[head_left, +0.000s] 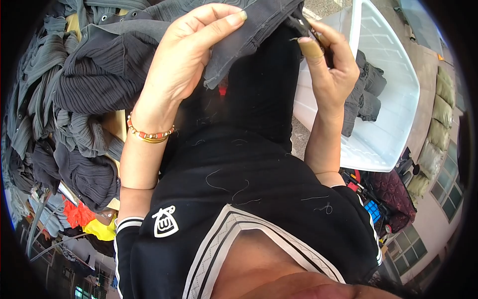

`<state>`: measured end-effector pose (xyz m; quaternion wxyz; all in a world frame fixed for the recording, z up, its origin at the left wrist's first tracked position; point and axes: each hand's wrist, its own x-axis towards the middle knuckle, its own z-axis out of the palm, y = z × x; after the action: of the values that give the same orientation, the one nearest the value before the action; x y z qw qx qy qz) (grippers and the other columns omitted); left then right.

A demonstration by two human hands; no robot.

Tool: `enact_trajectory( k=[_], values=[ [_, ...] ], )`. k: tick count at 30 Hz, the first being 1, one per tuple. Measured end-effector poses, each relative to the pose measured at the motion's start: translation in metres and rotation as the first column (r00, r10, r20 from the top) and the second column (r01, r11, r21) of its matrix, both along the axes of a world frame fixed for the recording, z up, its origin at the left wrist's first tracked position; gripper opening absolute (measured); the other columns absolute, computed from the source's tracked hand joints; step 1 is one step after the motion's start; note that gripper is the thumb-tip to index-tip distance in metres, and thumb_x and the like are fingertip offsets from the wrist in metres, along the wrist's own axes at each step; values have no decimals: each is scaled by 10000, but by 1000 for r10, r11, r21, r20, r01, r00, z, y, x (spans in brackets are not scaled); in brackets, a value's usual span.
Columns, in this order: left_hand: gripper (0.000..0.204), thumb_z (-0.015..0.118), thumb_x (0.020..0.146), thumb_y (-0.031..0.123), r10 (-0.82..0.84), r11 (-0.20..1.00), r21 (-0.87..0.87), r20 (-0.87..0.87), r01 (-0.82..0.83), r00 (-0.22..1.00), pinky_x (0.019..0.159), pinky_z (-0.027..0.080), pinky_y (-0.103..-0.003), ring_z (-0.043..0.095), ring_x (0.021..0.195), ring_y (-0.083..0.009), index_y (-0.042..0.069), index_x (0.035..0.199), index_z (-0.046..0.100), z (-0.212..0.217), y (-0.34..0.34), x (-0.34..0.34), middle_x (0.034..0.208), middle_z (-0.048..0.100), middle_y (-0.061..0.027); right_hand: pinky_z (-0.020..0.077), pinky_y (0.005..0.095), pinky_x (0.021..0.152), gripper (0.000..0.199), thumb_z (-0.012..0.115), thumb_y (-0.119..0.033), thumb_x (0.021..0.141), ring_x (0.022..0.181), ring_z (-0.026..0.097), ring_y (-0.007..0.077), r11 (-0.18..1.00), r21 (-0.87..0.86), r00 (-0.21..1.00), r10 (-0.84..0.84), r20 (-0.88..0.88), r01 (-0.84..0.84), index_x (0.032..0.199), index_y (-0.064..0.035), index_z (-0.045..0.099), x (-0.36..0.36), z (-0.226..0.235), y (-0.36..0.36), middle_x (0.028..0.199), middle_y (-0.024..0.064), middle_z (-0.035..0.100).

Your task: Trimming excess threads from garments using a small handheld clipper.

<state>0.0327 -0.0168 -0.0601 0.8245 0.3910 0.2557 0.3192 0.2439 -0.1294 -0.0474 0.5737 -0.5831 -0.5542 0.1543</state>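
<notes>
My left hand [191,47] pinches a dark grey garment [244,42] at the top, thumb lying along its seamed strip. The cloth has a raw, frayed lower corner and hangs over my black-clothed lap. To its right, my right hand [331,65] is closed on small dark thread snips [301,24], partly hidden by the fingers, with the tips at the garment's edge. Yellowish-brown covers sit on the thumb and a finger of that hand. Loose threads cling to my black top.
Ribbed dark grey garments with metal eyelets [99,70] are heaped at the left. A white plastic bin [393,124] at the right holds rolled dark garments [366,94]. Below it lie a maroon quilted cloth [396,199] and a blue item [371,211]. Yellow cloth [101,228] lies lower left.
</notes>
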Motion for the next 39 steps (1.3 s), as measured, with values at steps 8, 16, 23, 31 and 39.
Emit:
enact_trajectory(
  k=[8, 16, 23, 31, 39],
  values=[
    [172, 635, 978, 113, 12, 999, 46, 64, -14, 998, 858, 518, -215, 666, 919, -78, 8, 1109, 669, 9, -9, 6, 1012, 710, -33, 341, 192, 512, 320, 850, -124, 773, 589, 450, 47, 997, 0, 980, -73, 186, 74, 1058, -51, 723, -5, -8, 0, 752, -7, 589],
    [174, 641, 976, 117, 27, 999, 37, 61, -29, 998, 861, 518, -215, 663, 928, -75, 13, 1113, 668, 9, -10, 5, 1020, 709, -30, 321, 210, 498, 323, 854, -129, 767, 574, 415, 54, 996, 17, 979, -94, 179, 92, 1053, -52, 725, -5, -12, 4, 740, -11, 573],
    [178, 648, 973, 123, 16, 999, 33, 75, -19, 997, 859, 518, -214, 665, 929, -76, 18, 1116, 671, 9, -8, 5, 1014, 710, -26, 317, 209, 496, 330, 860, -127, 755, 571, 412, 56, 995, 20, 975, -96, 202, 94, 1049, -55, 728, -4, -12, 5, 731, -10, 569],
    [172, 647, 972, 120, 16, 999, 34, 67, -19, 998, 865, 515, -217, 663, 930, -74, 23, 1111, 676, 8, -9, 4, 1012, 712, -25, 323, 210, 494, 332, 863, -131, 751, 571, 419, 59, 996, 22, 979, -92, 182, 90, 1048, -59, 733, -6, -12, 6, 739, -12, 585],
    [168, 647, 971, 119, 20, 999, 48, 71, -24, 997, 875, 509, -216, 660, 946, -76, 25, 1106, 681, 8, -8, 5, 1022, 711, -23, 325, 206, 493, 329, 861, -133, 753, 572, 421, 56, 996, 28, 977, -89, 194, 85, 1047, -57, 735, -6, -12, 6, 750, -9, 600]
  ],
)
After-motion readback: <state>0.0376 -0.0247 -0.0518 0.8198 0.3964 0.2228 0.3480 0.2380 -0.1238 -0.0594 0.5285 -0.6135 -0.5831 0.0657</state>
